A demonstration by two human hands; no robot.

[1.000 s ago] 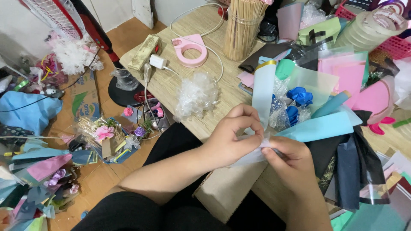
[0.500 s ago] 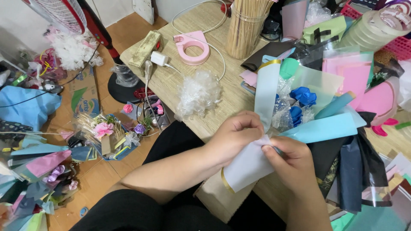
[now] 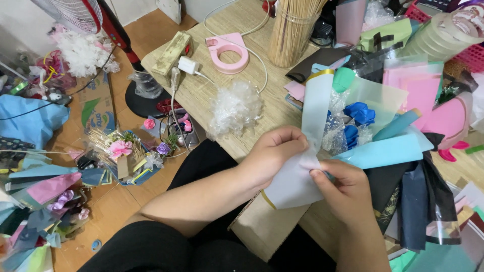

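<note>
Both the left hand (image 3: pixel 275 151) and the right hand (image 3: pixel 343 189) are pinching a pale lavender-white paper sheet with a gold edge (image 3: pixel 295 184), folding over the light wooden table (image 3: pixel 237 65) edge, beside blue ribbon roses (image 3: pixel 360 113).

low wooden tabletop (image 3: pixel 242 75) here, light grain, pretty packed. on it: a pink ring-shaped tape holder (image 3: pixel 228 51), a white charger plug (image 3: pixel 188 65) with its cable looping across, a greenish oblong block (image 3: pixel 173 52) near the corner, a fluffy white clump (image 3: pixel 235 107) by the near edge, and a clear jar of wooden skewers (image 3: pixel 292 29). the right side is buried in sheets of wrapping paper (image 3: pixel 403 95), pink, blue and dark ones overlapping. below is an orange-brown wooden floor (image 3: pixel 118 199) with a fan base (image 3: pixel 143 98), a small flower bouquet (image 3: pixel 123 153), a cardboard piece (image 3: pixel 96 108) and a pile of paper scraps (image 3: pixel 43 201) on the left.
</note>
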